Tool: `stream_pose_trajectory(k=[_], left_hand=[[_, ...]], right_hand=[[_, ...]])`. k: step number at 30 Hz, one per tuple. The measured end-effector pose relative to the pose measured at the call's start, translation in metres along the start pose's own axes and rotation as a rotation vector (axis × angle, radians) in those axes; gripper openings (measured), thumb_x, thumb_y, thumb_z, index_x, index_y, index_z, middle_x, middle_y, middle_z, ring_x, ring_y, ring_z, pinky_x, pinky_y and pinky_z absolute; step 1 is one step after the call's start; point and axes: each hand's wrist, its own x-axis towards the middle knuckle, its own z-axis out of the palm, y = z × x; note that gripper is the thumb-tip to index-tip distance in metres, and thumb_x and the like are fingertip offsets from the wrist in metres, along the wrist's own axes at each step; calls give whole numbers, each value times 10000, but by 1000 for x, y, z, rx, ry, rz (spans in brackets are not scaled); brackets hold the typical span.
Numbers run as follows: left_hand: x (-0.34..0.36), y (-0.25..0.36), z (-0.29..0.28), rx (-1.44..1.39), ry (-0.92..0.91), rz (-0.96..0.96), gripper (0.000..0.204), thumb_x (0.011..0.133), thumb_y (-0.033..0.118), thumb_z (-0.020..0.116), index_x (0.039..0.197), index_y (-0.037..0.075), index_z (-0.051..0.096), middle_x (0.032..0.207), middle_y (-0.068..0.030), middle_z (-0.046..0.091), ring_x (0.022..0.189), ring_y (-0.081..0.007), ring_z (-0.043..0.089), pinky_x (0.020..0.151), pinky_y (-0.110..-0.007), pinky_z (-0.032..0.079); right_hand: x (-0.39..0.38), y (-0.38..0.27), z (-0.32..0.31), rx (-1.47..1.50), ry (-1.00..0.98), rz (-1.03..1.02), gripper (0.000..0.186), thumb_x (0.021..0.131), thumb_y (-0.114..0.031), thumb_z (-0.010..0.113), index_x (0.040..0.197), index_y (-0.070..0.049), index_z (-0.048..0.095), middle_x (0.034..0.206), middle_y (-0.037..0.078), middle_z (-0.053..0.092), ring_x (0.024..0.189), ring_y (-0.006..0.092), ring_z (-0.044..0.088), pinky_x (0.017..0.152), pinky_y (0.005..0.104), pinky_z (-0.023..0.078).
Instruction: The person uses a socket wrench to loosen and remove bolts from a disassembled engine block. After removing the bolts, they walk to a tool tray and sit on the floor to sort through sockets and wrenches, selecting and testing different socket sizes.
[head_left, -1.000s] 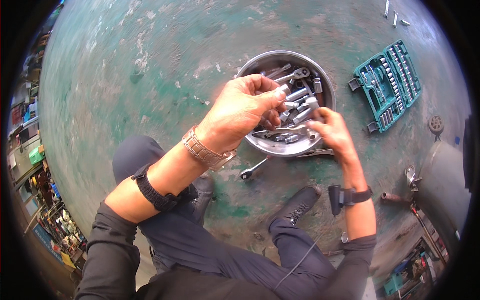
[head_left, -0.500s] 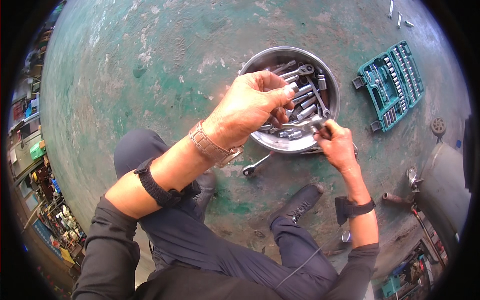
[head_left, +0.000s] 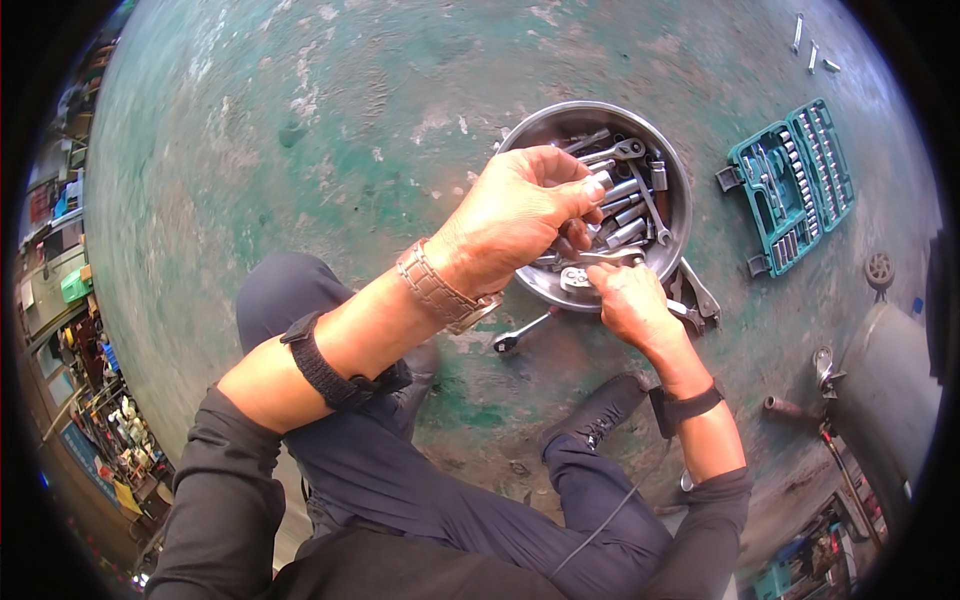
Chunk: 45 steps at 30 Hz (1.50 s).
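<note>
Over the round metal bowl (head_left: 677, 165), my left hand (head_left: 520, 205) is closed in a pinch on a small shiny socket (head_left: 602, 180), partly covered by the thumb. My right hand (head_left: 635, 305) is lower, at the bowl's near rim. Its fingers are closed around a ratchet wrench (head_left: 575, 278), whose head points left; the rest is hidden by the hand. Inside the bowl lie several sockets (head_left: 626, 233), a combination wrench (head_left: 655, 215) and another ratchet (head_left: 628, 149), loosely piled.
Right of the bowl, a green socket case (head_left: 775, 205) lies open. Another ratchet (head_left: 507, 342) is on the floor before the bowl, and pliers (head_left: 700, 290) beside its right edge. Small tools (head_left: 813, 57) lie far right. A grey tank (head_left: 880, 370) with a wheel stands at the right.
My right hand has moved left along the bowl's near rim, bringing the ratchet head into plain view. The left hand keeps its pinch on the socket. The whole view has shifted slightly.
</note>
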Motion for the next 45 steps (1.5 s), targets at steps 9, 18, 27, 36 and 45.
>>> stream_pose_trajectory(k=[9,18,27,36,45], left_hand=[[-2,1,0,10,-3,27,172,894,109,628,982,-31,581,801,-80,642,623,-100,594,602,-247,509],[-2,3,-2,43,-10,3,182,889,119,635,1004,-16,595,837,-73,655,671,-110,618,649,-248,520],[-3,4,-2,43,-21,-1,193,889,115,640,1010,-27,589,825,-60,650,671,-97,610,645,-232,512],[-6,5,-1,94,-1,-6,182,884,110,646,989,-30,598,799,-48,650,690,-87,611,658,-227,513],[-6,2,4,35,17,-12,127,896,84,610,916,-38,582,762,-71,626,603,-108,601,559,-248,501]], right_hand=[[1,-3,-2,-114,-107,88,154,777,-90,553,890,-37,643,797,150,645,727,333,649,704,436,518],[0,1,-10,-75,-138,146,151,789,-113,567,891,-28,638,864,190,644,808,374,635,727,470,508],[3,0,-27,14,-173,186,145,802,-122,575,889,-23,635,824,198,660,805,365,649,727,474,507],[2,-4,-38,166,-110,302,283,777,-44,568,1044,-62,658,913,208,662,887,389,631,766,448,502],[-11,19,-32,477,71,248,203,689,-20,654,866,34,570,758,177,630,656,273,610,628,360,476]])
